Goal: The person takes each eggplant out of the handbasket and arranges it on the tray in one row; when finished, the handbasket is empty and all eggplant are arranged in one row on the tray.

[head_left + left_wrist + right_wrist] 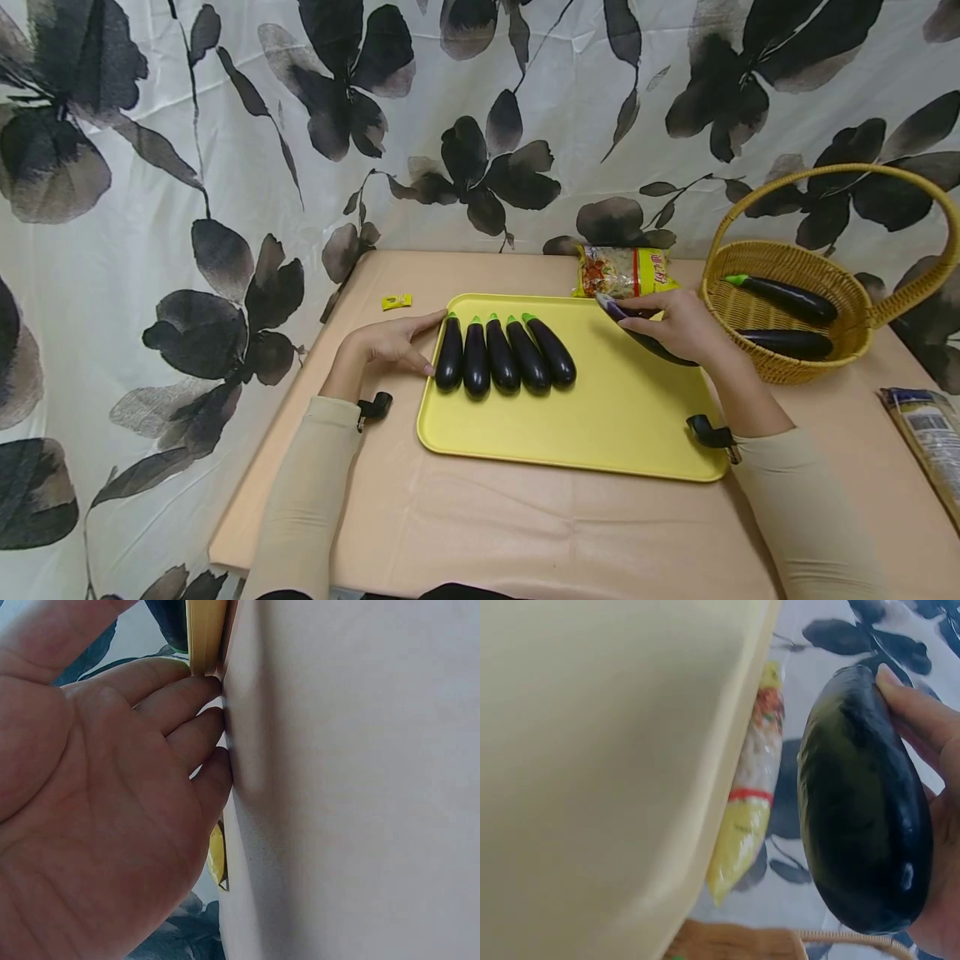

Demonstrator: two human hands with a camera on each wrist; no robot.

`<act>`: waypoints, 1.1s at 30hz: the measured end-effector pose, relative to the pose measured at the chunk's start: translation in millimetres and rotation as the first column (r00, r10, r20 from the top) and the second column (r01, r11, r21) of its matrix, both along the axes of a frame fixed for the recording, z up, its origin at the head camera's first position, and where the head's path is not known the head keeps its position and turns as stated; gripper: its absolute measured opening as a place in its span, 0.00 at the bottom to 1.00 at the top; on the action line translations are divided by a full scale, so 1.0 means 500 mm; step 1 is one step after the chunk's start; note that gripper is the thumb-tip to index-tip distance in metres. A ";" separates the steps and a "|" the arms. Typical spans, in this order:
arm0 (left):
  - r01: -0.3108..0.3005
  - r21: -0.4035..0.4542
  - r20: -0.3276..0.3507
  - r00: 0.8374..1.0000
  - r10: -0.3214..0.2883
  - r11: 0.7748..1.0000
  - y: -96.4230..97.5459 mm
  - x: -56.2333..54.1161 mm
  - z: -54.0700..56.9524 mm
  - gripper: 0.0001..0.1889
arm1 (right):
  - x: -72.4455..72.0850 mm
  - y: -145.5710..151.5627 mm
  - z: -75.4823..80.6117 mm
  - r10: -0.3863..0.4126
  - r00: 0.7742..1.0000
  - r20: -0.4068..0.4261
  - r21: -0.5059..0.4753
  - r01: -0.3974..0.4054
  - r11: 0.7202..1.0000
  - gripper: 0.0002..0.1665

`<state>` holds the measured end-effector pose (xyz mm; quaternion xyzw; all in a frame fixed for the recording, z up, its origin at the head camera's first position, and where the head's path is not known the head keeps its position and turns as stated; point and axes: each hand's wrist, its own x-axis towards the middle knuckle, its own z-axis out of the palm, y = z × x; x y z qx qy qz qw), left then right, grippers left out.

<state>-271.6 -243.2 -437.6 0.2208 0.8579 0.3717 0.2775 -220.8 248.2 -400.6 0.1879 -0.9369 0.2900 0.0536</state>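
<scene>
In the head view a yellow tray lies on the table, with a row of several dark purple eggplants at its left, green stem ends pointing away. My left hand rests at the tray's left rim beside the outermost eggplant. The left wrist view shows that hand's fingers fairly straight, fingertips right at the tray edge. My right hand grips another eggplant over the tray's right side, its dull, paler end pointing away to the left.
A wicker basket with a tall handle stands right of the tray, two eggplants visible inside. Behind the tray lies a yellow-and-red food packet. A small yellow packet is at the back left; another package lies at the right edge.
</scene>
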 end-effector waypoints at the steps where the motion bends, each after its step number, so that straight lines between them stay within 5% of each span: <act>1: 0.000 0.001 0.001 1.000 0.000 1.000 0.000 0.000 0.000 0.67 | -0.002 -0.006 -0.004 0.016 1.000 -0.002 0.011 -0.016 1.000 0.20; 16: 0.000 0.007 -0.003 1.000 0.000 1.000 0.000 -0.001 -0.001 0.67 | -0.032 -0.060 -0.044 0.088 0.996 -0.015 0.091 -0.087 0.992 0.18; 24: -0.005 0.017 0.009 1.000 0.004 1.000 0.001 -0.001 -0.001 0.67 | -0.037 -0.077 -0.050 0.090 0.995 0.048 0.187 -0.097 0.978 0.18; 33: -0.003 0.015 0.009 1.000 0.003 1.000 -0.001 0.000 -0.001 0.66 | -0.029 -0.077 -0.040 0.176 0.974 0.146 0.206 -0.204 0.957 0.21</act>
